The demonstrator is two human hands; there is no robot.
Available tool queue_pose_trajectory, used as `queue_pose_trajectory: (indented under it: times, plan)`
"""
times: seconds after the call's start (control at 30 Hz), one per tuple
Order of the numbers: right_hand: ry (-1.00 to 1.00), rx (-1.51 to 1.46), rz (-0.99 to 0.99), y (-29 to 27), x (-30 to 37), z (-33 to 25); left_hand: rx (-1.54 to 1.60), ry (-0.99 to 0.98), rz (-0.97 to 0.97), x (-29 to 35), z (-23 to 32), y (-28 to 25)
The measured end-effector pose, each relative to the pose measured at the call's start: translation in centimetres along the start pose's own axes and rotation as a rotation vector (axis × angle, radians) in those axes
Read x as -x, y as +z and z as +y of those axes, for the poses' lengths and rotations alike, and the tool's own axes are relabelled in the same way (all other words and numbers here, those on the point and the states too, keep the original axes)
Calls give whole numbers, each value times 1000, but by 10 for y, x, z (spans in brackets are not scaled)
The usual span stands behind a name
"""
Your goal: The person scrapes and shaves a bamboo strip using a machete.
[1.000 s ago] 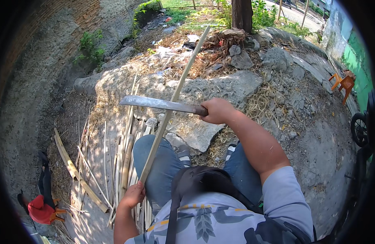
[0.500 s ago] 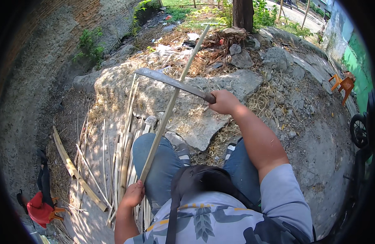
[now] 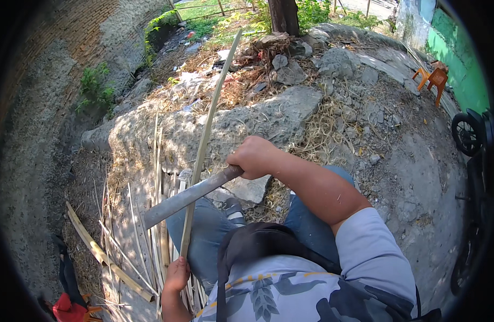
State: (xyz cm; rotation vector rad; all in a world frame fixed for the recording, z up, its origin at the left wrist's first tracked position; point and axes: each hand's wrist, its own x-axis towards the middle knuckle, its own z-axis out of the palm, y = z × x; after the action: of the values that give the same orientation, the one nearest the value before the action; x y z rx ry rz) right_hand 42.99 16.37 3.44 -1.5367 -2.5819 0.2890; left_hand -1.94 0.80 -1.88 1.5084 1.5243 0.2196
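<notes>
My left hand (image 3: 177, 275) is closed round the lower end of a long bamboo strip (image 3: 209, 123), which slants up and away past my left knee. In my right hand (image 3: 253, 157) is the handle of a machete (image 3: 190, 197), its broad grey blade pointing down to the left. The blade crosses the strip a little above my left thigh. Whether its edge touches the strip, I cannot tell. Beside my left leg lies a loose pile of bamboo strips (image 3: 162, 236), and farther left rests a split bamboo piece (image 3: 105, 257).
A broken concrete slab (image 3: 220, 131) lies before my feet, with dry shavings (image 3: 333, 121) at its right. Another person in red (image 3: 70, 308) sits at the lower left. Orange plastic chairs (image 3: 438, 80) and a black wheel (image 3: 466, 134) stand at the right.
My right hand has drawn the machete down and toward me along the strip, its tip now swung lower left. The left hand keeps its hold. The whole view has shifted slightly.
</notes>
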Motion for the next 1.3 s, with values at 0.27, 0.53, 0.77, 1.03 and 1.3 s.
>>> queue_pose_trajectory:
  times: [0.27, 0.53, 0.77, 1.03, 1.3]
  plan:
    - [542, -536, 279, 17, 22, 94, 156, -27, -86, -3, 11, -6]
    - [462, -403, 227, -6, 20, 60, 234, -94, -69, -1, 8, -3]
    - [216, -98, 68, -23, 32, 21, 190, -107, -65, -2, 17, -5]
    - [371, 20, 273, -2, 28, 54, 141, -62, -60, -5, 1, -3]
    - [431, -39, 177, -20, 31, 15, 146, -43, -65, -9, 11, -7]
